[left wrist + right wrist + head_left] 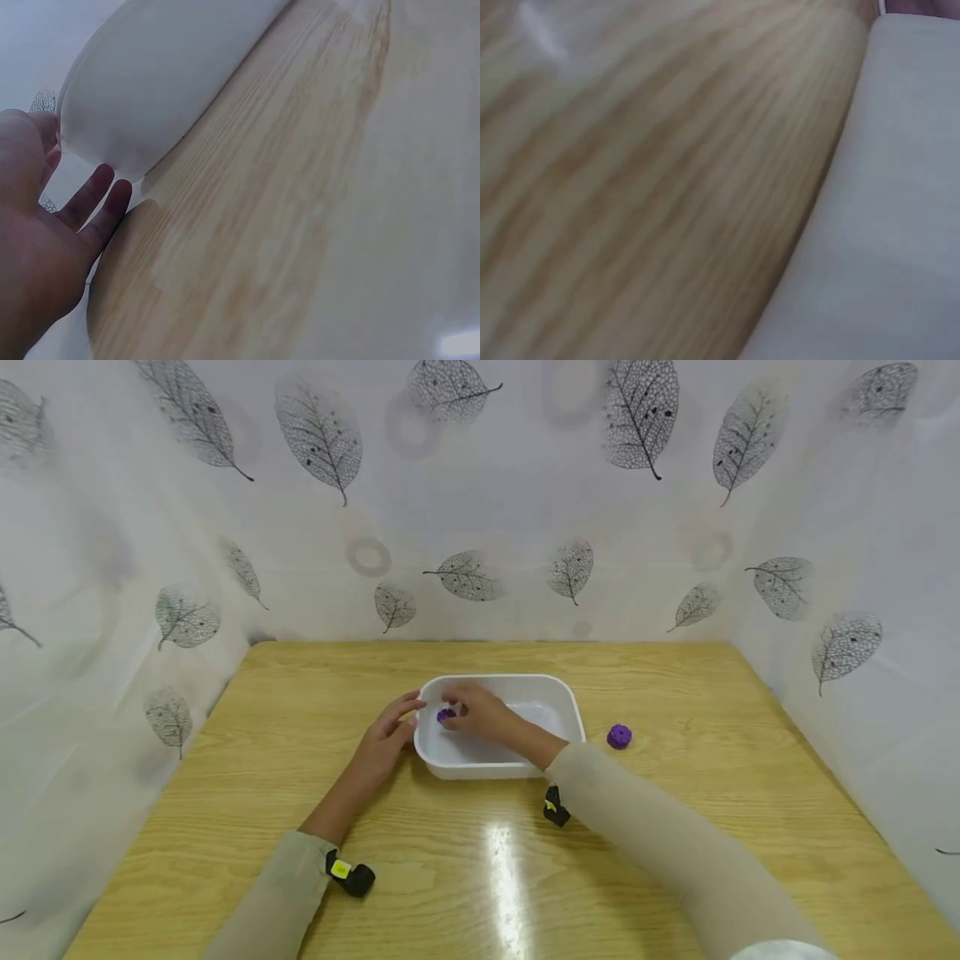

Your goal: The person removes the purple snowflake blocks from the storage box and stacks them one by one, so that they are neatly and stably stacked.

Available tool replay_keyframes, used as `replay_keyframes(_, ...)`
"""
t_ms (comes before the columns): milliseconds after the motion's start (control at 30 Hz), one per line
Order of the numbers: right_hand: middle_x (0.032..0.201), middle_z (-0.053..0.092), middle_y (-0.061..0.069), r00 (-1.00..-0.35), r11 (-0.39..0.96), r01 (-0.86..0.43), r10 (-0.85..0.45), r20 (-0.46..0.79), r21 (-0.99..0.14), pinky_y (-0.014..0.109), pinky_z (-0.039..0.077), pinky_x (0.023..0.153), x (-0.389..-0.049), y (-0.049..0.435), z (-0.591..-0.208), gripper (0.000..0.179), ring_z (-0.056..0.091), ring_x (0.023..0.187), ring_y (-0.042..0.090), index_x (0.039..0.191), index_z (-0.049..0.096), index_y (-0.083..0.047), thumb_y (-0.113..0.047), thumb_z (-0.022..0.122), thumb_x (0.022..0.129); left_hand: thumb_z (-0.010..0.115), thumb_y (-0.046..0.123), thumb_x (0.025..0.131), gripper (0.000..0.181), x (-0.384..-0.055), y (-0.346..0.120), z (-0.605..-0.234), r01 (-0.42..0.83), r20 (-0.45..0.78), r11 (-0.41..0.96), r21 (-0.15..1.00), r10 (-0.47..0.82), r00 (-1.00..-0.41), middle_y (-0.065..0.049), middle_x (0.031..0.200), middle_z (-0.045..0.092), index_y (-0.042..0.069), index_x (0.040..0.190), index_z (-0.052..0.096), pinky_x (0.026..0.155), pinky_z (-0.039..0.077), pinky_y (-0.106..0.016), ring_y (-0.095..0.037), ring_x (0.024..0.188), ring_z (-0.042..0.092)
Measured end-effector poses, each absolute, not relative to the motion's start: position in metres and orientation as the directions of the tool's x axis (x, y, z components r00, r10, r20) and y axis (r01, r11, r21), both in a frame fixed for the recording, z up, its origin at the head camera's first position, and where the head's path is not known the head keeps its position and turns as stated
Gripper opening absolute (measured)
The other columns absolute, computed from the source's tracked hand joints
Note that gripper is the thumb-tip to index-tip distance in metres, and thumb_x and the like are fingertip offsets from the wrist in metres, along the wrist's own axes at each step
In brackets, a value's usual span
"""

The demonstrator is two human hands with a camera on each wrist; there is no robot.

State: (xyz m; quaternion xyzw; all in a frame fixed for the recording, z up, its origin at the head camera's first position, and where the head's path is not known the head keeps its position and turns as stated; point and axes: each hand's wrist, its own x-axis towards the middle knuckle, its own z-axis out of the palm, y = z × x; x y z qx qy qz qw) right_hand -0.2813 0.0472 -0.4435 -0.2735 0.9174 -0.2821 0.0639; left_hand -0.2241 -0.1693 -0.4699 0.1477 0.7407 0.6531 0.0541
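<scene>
A white rectangular tray (480,770) with rounded corners lies on the wooden table. My left hand (381,745) is at the tray's left end, its extended fingers touching the outer wall; the left wrist view shows the fingertips against the white tray (165,82). Reaching over the near right rim, my right hand (483,714) is inside the tray at its left end. Its thumb and fingers pinch a small purple notched round piece (446,716), partly hidden by the hand. The right wrist view shows mostly the table and the tray's side (885,210).
A second purple notched round piece (619,737) stands on the table (675,827) just right of the tray. A white curtain (480,510) printed with grey leaves hangs behind the table and along both sides.
</scene>
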Motion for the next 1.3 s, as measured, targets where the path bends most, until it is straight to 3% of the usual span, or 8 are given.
replay_keyframes(167, 0.13, 0.061, 0.016, -0.84, 0.71, -0.482, -0.541, 0.039, -0.513, 0.038, 0.048, 0.104, -0.277, 0.048, -0.444, 0.046, 0.058, 0.117, 0.027, 0.132, 0.063, -0.001, -0.019, 0.075, 0.091, 0.048, 0.019, 0.107, 0.038, -0.226, -0.169, -0.469, 0.175, 0.135, 0.12, 0.977, 0.285, -0.949, -0.005, 0.164, 0.032, 0.005, 0.142, 0.054, 0.089, 0.053, -0.019, -0.037, 0.132, 0.051)
replay_keyframes(400, 0.129, 0.062, 0.017, -0.851, 0.723, -0.454, -0.525, 0.013, -0.52, 0.04, 0.043, 0.112, -0.276, 0.047, -0.446, 0.047, 0.057, 0.123, 0.029, 0.131, 0.064, -0.001, -0.02, 0.076, 0.09, 0.048, 0.019, 0.107, 0.038, -0.226, -0.17, -0.469, 0.166, 0.123, 0.129, 0.978, 0.287, -0.95, -0.004, 0.163, 0.033, 0.007, 0.142, 0.054, 0.089, 0.053, -0.02, -0.036, 0.131, 0.052)
replay_keyframes(633, 0.126, 0.061, 0.016, -0.851, 0.724, -0.452, -0.525, 0.009, -0.521, 0.038, 0.045, 0.109, -0.275, 0.046, -0.448, 0.045, 0.058, 0.118, 0.027, 0.13, 0.065, -0.002, -0.024, 0.074, 0.092, 0.048, 0.02, 0.107, 0.038, -0.225, -0.171, -0.47, 0.157, 0.12, 0.112, 0.981, 0.282, -0.952, -0.005, 0.163, 0.033, 0.006, 0.142, 0.054, 0.086, 0.056, -0.023, -0.035, 0.12, 0.058)
replay_keyframes(933, 0.114, 0.063, 0.01, -0.85, 0.733, -0.453, -0.527, -0.003, -0.507, 0.035, 0.048, 0.1, -0.277, 0.045, -0.454, 0.033, 0.059, 0.107, 0.022, 0.117, 0.07, -0.005, -0.022, 0.077, 0.09, 0.049, 0.018, 0.107, 0.038, -0.225, -0.171, -0.472, 0.156, 0.124, 0.093, 0.983, 0.284, -0.951, -0.006, 0.163, 0.033, 0.004, 0.142, 0.053, 0.086, 0.056, -0.021, -0.041, 0.126, 0.055)
replay_keyframes(1300, 0.111, 0.067, 0.008, -0.862, 0.692, -0.373, -0.505, -0.045, -0.618, 0.034, 0.05, 0.099, -0.28, 0.047, -0.453, 0.033, 0.061, 0.105, 0.021, 0.115, 0.068, -0.004, -0.014, 0.079, 0.086, 0.049, 0.019, 0.107, 0.038, -0.225, -0.169, -0.472, 0.151, 0.121, 0.086, 0.985, 0.288, -0.95, -0.005, 0.163, 0.033, 0.005, 0.142, 0.054, 0.084, 0.056, -0.022, -0.028, 0.117, 0.058)
